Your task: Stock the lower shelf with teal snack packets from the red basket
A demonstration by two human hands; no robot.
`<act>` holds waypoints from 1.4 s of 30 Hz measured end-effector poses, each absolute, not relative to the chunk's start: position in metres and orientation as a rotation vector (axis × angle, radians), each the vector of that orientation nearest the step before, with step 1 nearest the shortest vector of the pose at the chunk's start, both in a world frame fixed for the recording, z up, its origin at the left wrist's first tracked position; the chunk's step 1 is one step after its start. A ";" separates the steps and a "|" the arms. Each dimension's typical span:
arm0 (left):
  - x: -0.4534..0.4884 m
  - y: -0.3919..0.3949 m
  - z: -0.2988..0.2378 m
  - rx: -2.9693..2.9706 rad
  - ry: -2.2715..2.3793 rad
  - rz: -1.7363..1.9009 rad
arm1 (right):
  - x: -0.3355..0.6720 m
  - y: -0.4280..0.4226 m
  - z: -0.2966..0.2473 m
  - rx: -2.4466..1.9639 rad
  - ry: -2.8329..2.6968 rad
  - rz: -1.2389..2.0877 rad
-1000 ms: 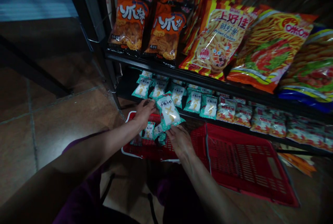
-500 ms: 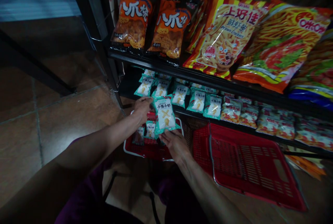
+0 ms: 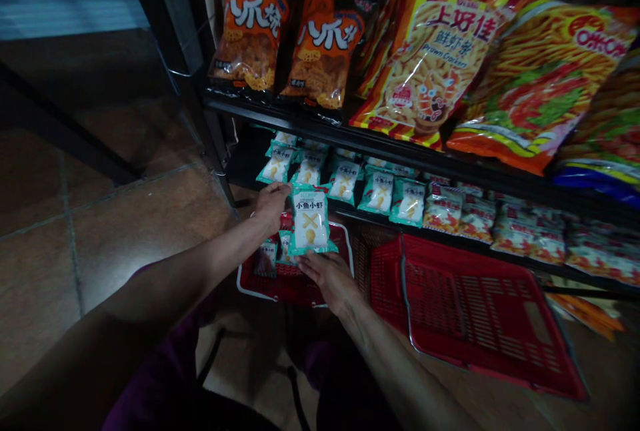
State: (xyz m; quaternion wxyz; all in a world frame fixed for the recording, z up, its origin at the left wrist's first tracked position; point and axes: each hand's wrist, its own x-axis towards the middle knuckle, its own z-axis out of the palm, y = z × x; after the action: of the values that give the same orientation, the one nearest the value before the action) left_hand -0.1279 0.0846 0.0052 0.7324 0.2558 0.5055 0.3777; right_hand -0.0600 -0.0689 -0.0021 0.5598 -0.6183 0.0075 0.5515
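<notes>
A small teal and white snack packet (image 3: 309,221) is held upright between both my hands. My left hand (image 3: 271,207) grips its upper left edge with closed fingers. My right hand (image 3: 327,272) holds its bottom edge from below. Under the packet a small red basket (image 3: 287,283) on the floor holds a few more small packets. Just behind, a row of the same teal packets (image 3: 345,179) lies on the low black shelf (image 3: 450,241).
Big orange and yellow snack bags (image 3: 425,64) fill the upper shelf (image 3: 320,129). Small red and white packets (image 3: 480,217) continue the low row to the right. A larger red basket (image 3: 470,311) lies on the tiled floor (image 3: 115,217) at right.
The packet has turned from a slant to upright and shifted slightly left and down, both hands still on it. The view has drifted a little.
</notes>
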 end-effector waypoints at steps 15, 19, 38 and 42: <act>-0.128 0.071 -0.005 1.111 1.060 0.835 | -0.029 -0.044 0.022 -1.473 -0.020 1.025; -0.127 0.066 -0.007 1.204 1.001 0.795 | -0.024 -0.043 0.018 -1.468 0.015 1.009; -0.135 0.044 0.008 0.828 0.796 0.382 | 0.007 -0.037 0.027 -1.434 0.104 0.715; -0.137 0.039 0.015 0.728 0.738 0.280 | 0.010 -0.036 0.028 -1.459 0.122 0.702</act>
State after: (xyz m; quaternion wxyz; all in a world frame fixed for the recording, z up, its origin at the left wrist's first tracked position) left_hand -0.1368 0.0387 0.0154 0.8593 0.3469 0.3514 0.1333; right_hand 0.0097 -0.0364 0.0283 0.6884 -0.6518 0.0544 0.3136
